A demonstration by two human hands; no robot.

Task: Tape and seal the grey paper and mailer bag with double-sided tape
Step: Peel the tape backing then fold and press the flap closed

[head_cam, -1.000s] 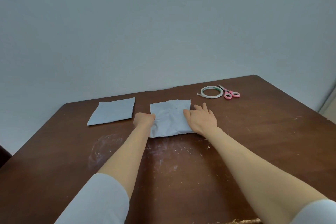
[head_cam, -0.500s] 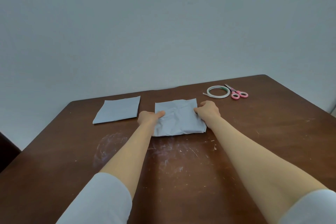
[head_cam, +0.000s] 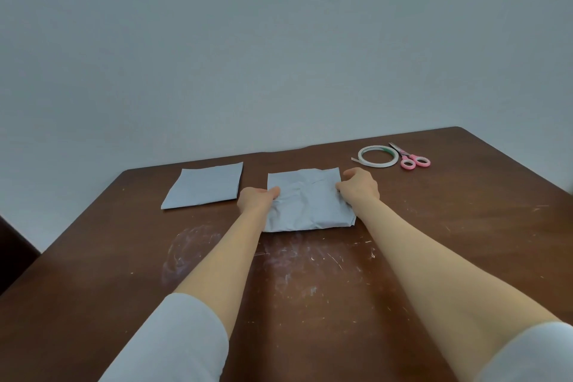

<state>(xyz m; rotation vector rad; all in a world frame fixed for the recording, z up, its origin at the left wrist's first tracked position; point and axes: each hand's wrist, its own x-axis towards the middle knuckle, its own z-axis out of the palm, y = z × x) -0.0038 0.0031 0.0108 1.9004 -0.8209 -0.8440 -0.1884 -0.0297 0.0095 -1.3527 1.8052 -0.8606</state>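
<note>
On the far left of the brown counter (head_cam: 465, 226) a smooth grey sheet (head_cam: 201, 184) lies flat, apart from both hands. Just to its right, the left hand (head_cam: 259, 197) has its fingers curled and its thumb laid on the left edge of a wrinkled grey bag (head_cam: 310, 203), pinching that edge. This piece lies flat in the middle of the counter; its creases suggest the mailer bag, though I cannot tell for certain which grey piece is paper and which is bag. The right hand (head_cam: 359, 186) grips the bag's right edge near the far corner, fingers bent round it. Further right and well apart sit a roll of double-sided tape (head_cam: 378, 156), a short tail of tape sticking out, and pink-handled scissors (head_cam: 414, 160) touching the roll; neither is in hand. The step looks like squaring or smoothing the bag before any tape goes on, so the task seems barely begun. The next move likely calls for one hand to let go and reach right for the tape while the other holds the bag down.
</note>
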